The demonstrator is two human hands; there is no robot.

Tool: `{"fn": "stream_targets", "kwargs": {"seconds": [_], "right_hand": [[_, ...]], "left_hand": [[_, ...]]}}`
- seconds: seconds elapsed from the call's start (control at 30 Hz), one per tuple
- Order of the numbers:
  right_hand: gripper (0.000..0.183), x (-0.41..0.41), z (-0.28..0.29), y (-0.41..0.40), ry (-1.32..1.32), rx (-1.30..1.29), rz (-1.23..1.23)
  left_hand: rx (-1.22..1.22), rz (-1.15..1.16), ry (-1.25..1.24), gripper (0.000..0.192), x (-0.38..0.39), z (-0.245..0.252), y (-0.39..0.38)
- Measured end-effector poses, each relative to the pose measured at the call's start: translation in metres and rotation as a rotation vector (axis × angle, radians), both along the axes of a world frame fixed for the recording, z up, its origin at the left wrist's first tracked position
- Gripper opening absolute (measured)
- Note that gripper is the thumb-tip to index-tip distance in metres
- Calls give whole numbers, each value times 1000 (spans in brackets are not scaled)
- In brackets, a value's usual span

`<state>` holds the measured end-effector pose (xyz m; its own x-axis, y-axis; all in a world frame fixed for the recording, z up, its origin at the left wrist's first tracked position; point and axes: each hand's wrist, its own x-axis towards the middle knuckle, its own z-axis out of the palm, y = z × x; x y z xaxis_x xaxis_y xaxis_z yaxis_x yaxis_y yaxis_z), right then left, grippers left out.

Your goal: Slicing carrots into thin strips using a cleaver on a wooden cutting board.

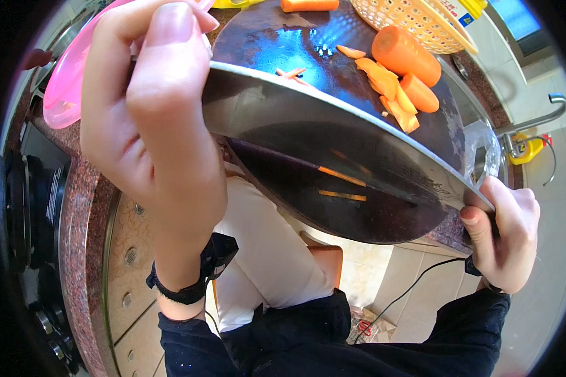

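A broad cleaver blade [311, 113] stretches between my hands, tilted over a round dark cutting board [382, 224]. My left hand [165, 103], close to the camera, is closed around its left end; the handle is hidden there. At the opposite end my right hand [509, 231] pinches the blade's corner between thumb and fingers. Two thin carrot strips [342, 195] show below the blade, one possibly a reflection. Beyond it lie more carrot strips [292, 74], several carrot slices [382, 82], a thick carrot piece [408, 56] and a smaller piece [420, 93].
Another carrot piece [310, 4] lies at the board's far edge. A yellow perforated basket [405, 23] overhangs it; a pink plastic basin [59, 103] stands left. Right are a clear plastic bag [474, 136], a faucet [533, 120] and a yellow bottle [528, 150]. Granite counter [87, 207] borders a stove [37, 202].
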<state>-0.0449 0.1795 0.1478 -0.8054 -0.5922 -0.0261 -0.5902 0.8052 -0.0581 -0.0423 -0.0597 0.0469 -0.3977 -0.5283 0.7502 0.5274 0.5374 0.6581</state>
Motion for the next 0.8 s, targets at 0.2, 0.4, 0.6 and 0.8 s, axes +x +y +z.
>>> {"fn": "stream_targets", "kwargs": {"seconds": [0.2,0.4,0.6,0.8], "right_hand": [[26,4,5,-5,1,-26,-48],[24,-13,6,-9,-72,33,-50],[28,14,-11,-5,307,17,269],[19,30,-31,9,383,48,444]], "left_hand": [[52,-236,116,24,-5,2,7],[69,-119,-36,20,-7,8,10],[153,-73,2,26,11,-3,12],[69,-207,393,31,27,-26,17]]}}
